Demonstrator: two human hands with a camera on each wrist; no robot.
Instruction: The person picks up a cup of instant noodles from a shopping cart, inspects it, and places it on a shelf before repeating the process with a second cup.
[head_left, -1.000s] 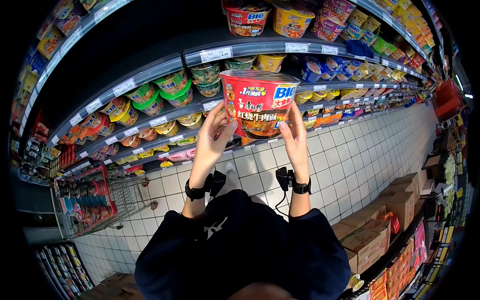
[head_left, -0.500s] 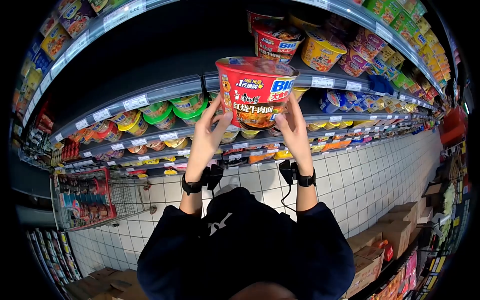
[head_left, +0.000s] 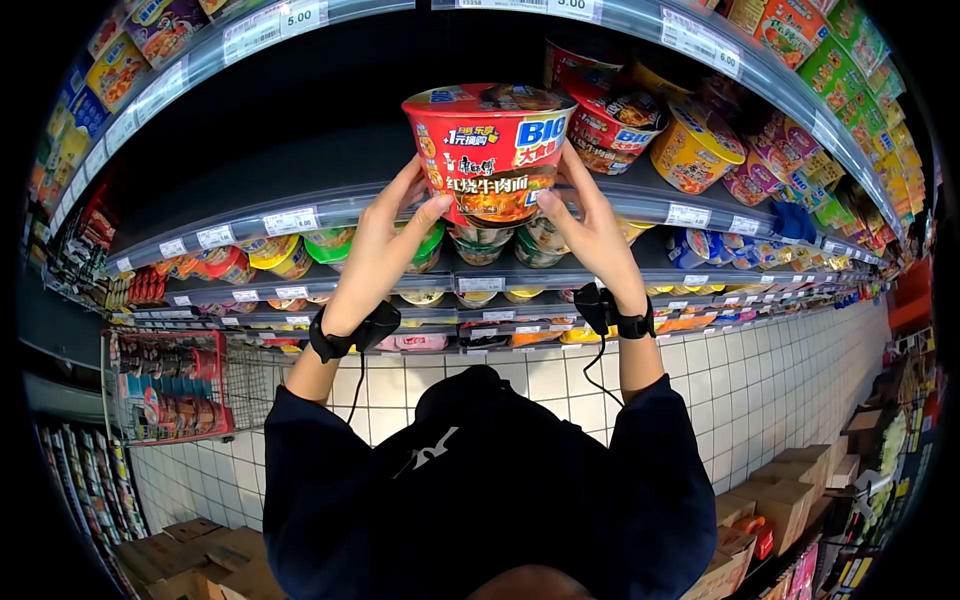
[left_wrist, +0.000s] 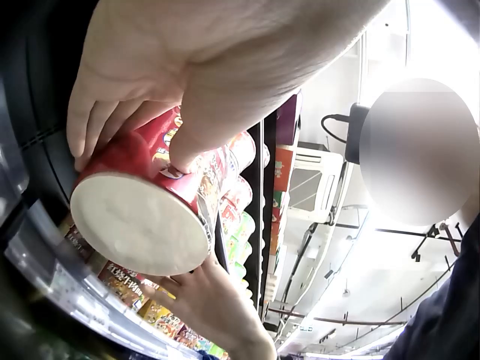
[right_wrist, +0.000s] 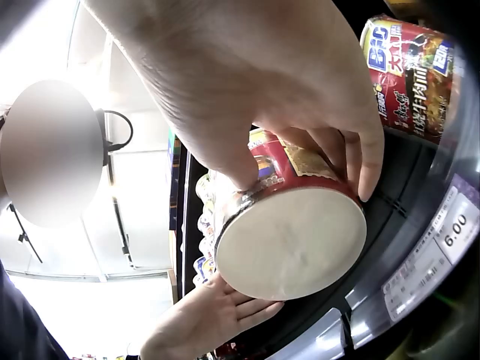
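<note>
A red instant noodle bucket (head_left: 475,150) is held upright between both hands, at the front of a dark shelf. My left hand (head_left: 392,228) grips its left side, thumb on the front and fingers round toward the back. On the other side my right hand (head_left: 592,225) grips it likewise, the thumb low by the printed noodle picture. Its white base (left_wrist: 142,225) faces the camera in the left wrist view. From the right wrist, the base (right_wrist: 292,244) also shows, fingers spread along the red wall above it.
Right of the bucket, a matching red bucket (head_left: 612,130) and a yellow one (head_left: 697,145) stand on the shelf. The shelf edge (head_left: 340,210) carries price tags. Lower shelves hold more noodle tubs. A shopping cart (head_left: 170,385) stands at left, cardboard boxes (head_left: 780,500) at right.
Both hands have carried the noodle bucket forward and slightly left, from in front of the lower shelves to the dark shelf's front. The head view has shifted closer to the shelves.
</note>
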